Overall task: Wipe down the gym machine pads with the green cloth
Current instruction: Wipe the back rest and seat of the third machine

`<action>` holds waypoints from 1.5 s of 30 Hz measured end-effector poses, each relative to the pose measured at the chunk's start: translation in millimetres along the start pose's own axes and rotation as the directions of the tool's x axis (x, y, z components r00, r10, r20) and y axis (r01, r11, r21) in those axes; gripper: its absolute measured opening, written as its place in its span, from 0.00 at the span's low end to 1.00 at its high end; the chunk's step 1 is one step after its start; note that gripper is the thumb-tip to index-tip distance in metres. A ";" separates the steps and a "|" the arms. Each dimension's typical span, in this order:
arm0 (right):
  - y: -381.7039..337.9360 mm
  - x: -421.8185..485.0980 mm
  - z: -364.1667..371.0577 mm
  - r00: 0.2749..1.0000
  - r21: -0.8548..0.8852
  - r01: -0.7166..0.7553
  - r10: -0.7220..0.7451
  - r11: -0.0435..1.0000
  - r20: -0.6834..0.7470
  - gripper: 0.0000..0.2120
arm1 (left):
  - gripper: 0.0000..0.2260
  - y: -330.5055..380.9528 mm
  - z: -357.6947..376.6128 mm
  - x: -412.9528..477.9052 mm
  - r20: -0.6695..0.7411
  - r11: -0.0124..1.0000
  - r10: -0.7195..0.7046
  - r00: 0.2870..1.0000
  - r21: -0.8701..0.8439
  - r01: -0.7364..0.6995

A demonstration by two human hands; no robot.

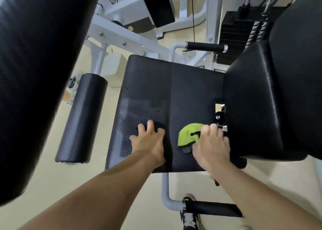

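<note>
i can read no text or number on the seat pad [165, 90]. pale marks on the weight stack [240, 36] beyond it are too small to read.

Figure: soft, even indoor light. A pale sheen lies on the left of the seat pad [156, 90], a thin highlight on the back pad [261, 107]. Wide-angle distortion bows the edges. The right hand [211, 142] is motion-blurred; the near-left pad [34, 73] is out of focus.

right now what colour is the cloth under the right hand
Lime green cloth, clearest in the head view, on the black seat pad.
</note>
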State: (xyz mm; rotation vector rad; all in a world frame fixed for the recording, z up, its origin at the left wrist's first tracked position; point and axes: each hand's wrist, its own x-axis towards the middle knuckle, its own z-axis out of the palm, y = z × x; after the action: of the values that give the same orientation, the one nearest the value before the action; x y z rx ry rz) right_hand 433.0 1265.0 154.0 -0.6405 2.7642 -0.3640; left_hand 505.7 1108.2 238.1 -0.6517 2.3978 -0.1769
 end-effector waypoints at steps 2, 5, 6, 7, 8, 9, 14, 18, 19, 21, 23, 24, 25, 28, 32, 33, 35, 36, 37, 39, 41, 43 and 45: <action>1.5 35.5 -7.7 0.957 0.069 -0.291 0.289 0.954 0.038 0.24 | 0.44 0.8 -18.0 17.6 -0.055 1.000 -0.017 0.998 -0.011 0.017; -20.6 34.1 9.8 0.903 0.166 -0.424 0.429 0.890 0.005 0.22 | 0.59 -8.8 -26.7 38.9 0.033 0.976 -0.206 0.978 -0.057 0.208; -23.6 24.1 18.5 0.913 0.176 -0.396 0.407 0.901 -0.028 0.21 | 0.60 -11.7 -21.6 41.0 0.060 0.965 -0.247 0.967 -0.077 0.251; -22.6 13.7 26.1 0.929 0.173 -0.349 0.364 0.921 -0.060 0.20 | 0.60 -13.5 -15.4 42.7 0.071 0.960 -0.260 0.963 -0.092 0.266; -19.8 2.2 30.6 0.940 0.177 -0.310 0.329 0.934 -0.089 0.20 | 0.60 -14.1 -11.0 42.5 0.066 0.959 -0.257 0.964 -0.105 0.263; -18.5 -9.4 33.4 0.947 0.186 -0.283 0.305 0.941 -0.101 0.22 | 0.60 -13.5 -8.9 42.7 0.063 0.958 -0.256 0.965 -0.114 0.262; -35.7 -67.8 28.8 0.975 0.236 -0.210 0.186 0.949 0.122 0.35 | 0.60 -2.1 -17.8 46.5 0.105 0.921 -0.317 0.943 -0.205 0.332; -28.6 -47.3 10.1 0.968 0.253 -0.215 0.170 0.943 0.187 0.26 | 0.59 -1.8 -16.5 44.0 0.063 0.907 -0.332 0.941 -0.252 0.336; -27.6 -30.8 5.3 0.961 0.247 -0.240 0.193 0.939 0.199 0.24 | 0.60 -1.5 -17.1 43.3 0.060 0.905 -0.338 0.939 -0.253 0.342; -31.6 14.0 -10.6 0.948 0.268 -0.306 0.267 0.914 0.171 0.25 | 0.61 0.0 -20.5 42.6 0.079 0.885 -0.362 0.929 -0.285 0.369; -37.7 79.8 -23.0 0.951 0.317 -0.309 0.285 0.897 0.120 0.26 | 0.62 0.9 -27.0 49.5 0.092 0.845 -0.411 0.907 -0.335 0.417; -38.7 109.6 -26.9 0.946 0.334 -0.324 0.305 0.885 0.108 0.26 | 0.63 1.2 -30.9 52.9 0.092 0.835 -0.422 0.902 -0.349 0.426; -39.7 134.8 -29.8 0.941 0.330 -0.338 0.326 0.882 0.092 0.25 | 0.63 1.8 -34.5 56.0 0.101 0.828 -0.430 0.897 -0.353 0.436; -44.0 163.7 -28.3 0.949 0.255 -0.307 0.313 0.917 0.018 0.27 | 0.66 3.1 -36.4 59.9 0.132 0.801 -0.466 0.875 -0.358 0.480; -43.8 127.5 -7.5 0.994 0.156 -0.090 0.100 0.984 -0.054 0.25 | 0.67 -2.9 -36.1 61.0 0.145 0.804 -0.436 0.888 -0.380 0.457; -42.3 117.7 -3.1 0.997 0.158 -0.056 0.064 0.986 -0.045 0.24 | 0.67 -3.7 -36.7 60.7 0.147 0.806 -0.433 0.889 -0.379 0.455; -43.3 96.7 0.5 1.000 0.179 -0.015 0.018 0.984 -0.014 0.25 | 0.68 -4.2 -38.1 61.8 0.148 0.805 -0.441 0.885 -0.371 0.463; -44.5 82.5 1.7 1.000 0.192 0.001 -0.002 0.981 0.005 0.26 | 0.67 -4.0 -37.0 62.4 0.147 0.805 -0.444 0.884 -0.367 0.465; -45.5 65.3 3.2 0.999 0.206 0.029 -0.034 0.978 0.024 0.27 | 0.67 -3.7 -34.3 62.0 0.138 0.805 -0.447 0.884 -0.369 0.465; -46.1 28.6 4.8 0.988 0.265 0.108 -0.133 0.958 0.077 0.27 | 0.64 -3.8 -27.6 59.5 0.105 0.799 -0.461 0.881 -0.383 0.463; -44.8 13.8 1.6 0.978 0.317 0.102 -0.154 0.943 0.143 0.28 | 0.61 -6.5 -22.3 54.2 0.071 0.803 -0.458 0.886 -0.395 0.447; -50.6 35.8 -7.2 0.984 0.304 0.028 -0.080 0.952 0.158 0.26 | 0.63 -10.7 -19.2 45.5 0.061 0.805 -0.437 0.897 -0.418 0.421; -62.1 81.9 -21.0 0.994 0.274 -0.037 0.008 0.961 0.105 0.23 | 0.62 -11.2 -17.0 36.4 0.036 0.779 -0.463 0.885 -0.459 0.426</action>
State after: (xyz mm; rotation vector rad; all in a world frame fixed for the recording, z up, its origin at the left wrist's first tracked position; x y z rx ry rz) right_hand 379.7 1177.1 175.0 -0.5405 2.5556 -0.6767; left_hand 475.4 1079.9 234.5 -1.4631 2.3297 0.1814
